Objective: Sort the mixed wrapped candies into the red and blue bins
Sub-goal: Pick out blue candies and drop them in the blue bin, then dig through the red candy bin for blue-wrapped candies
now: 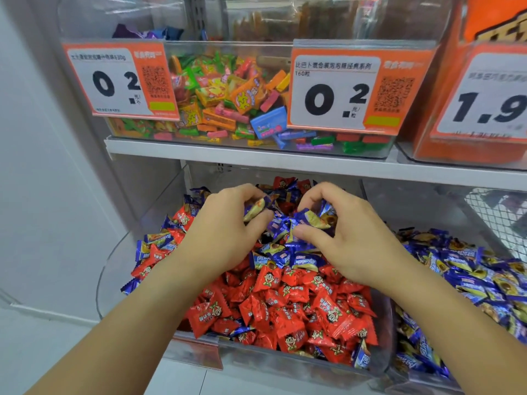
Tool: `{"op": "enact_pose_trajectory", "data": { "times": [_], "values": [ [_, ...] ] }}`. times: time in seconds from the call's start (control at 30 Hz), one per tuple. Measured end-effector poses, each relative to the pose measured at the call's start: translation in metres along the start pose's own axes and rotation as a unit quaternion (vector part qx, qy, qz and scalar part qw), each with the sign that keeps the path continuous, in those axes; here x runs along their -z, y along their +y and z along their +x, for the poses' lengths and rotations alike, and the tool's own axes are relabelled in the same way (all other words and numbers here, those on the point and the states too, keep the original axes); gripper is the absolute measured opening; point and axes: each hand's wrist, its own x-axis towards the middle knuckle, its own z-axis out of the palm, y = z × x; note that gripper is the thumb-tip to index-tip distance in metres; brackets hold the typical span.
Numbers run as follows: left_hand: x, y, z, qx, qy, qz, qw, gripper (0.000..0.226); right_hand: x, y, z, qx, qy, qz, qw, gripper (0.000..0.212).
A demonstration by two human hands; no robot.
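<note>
Both hands' fingers, left [228, 223] and right [339, 238], curl gripping blue candies [285, 223], seemingly mid-bin.

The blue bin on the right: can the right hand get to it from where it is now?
Probably yes. The right hand, gripping blue candies in the mixed bin, sits just beside the blue bin; its top is open and only a low clear wall stands between.
</note>
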Motion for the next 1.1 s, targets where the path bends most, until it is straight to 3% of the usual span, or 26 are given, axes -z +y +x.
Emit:
{"op": "enact_pose_trajectory", "data": {
  "times": [0.13, 0.27, 0.5, 0.57, 0.7, 0.83, 0.9, 0.97, 1.03, 1.1],
  "values": [
    [0.002, 0.016, -0.006, 0.043, -0.045, -0.156, 0.986, 0.036, 0.002, 0.000, -0.007, -0.017, 0.030, 0.071, 0.997, 0.023],
    [-0.001, 0.036, -0.009, 0.081, -0.086, -0.305, 0.945, 0.023, 0.004, 0.000, -0.015, -0.029, 0.028, 0.121, 0.992, 0.019],
    [-0.016, 0.072, -0.014, 0.033, -0.104, -0.367, 0.924, 0.023, 0.035, 0.003, -0.034, -0.072, 0.040, 0.213, 0.974, 0.014],
    [-0.028, 0.087, -0.015, 0.008, -0.092, -0.351, 0.932, 0.023, 0.054, 0.005, -0.044, -0.074, 0.029, 0.195, 0.978, 0.014],
    [-0.057, 0.118, -0.014, -0.100, -0.066, -0.171, 0.978, 0.026, 0.094, 0.026, -0.069, -0.127, 0.050, 0.169, 0.976, 0.016],
    [-0.089, 0.151, -0.005, -0.147, -0.088, -0.092, 0.981, 0.025, 0.121, 0.063, -0.091, -0.179, 0.095, 0.083, 0.976, 0.018],
    [-0.100, 0.161, -0.001, -0.158, -0.141, -0.087, 0.973, 0.023, 0.129, 0.077, -0.099, -0.185, 0.120, 0.056, 0.974, 0.019],
    [-0.106, 0.162, -0.001, -0.177, -0.207, -0.059, 0.960, 0.055, 0.132, 0.085, -0.102, -0.190, 0.146, 0.065, 0.969, 0.025],
    [-0.104, 0.155, -0.002, -0.210, -0.187, -0.041, 0.959, 0.063, 0.132, 0.089, -0.102, -0.194, 0.159, 0.051, 0.967, 0.034],
    [-0.095, 0.142, -0.004, -0.224, -0.136, -0.042, 0.964, 0.044, 0.131, 0.091, -0.102, -0.197, 0.142, 0.004, 0.970, 0.040]
  ]
}}
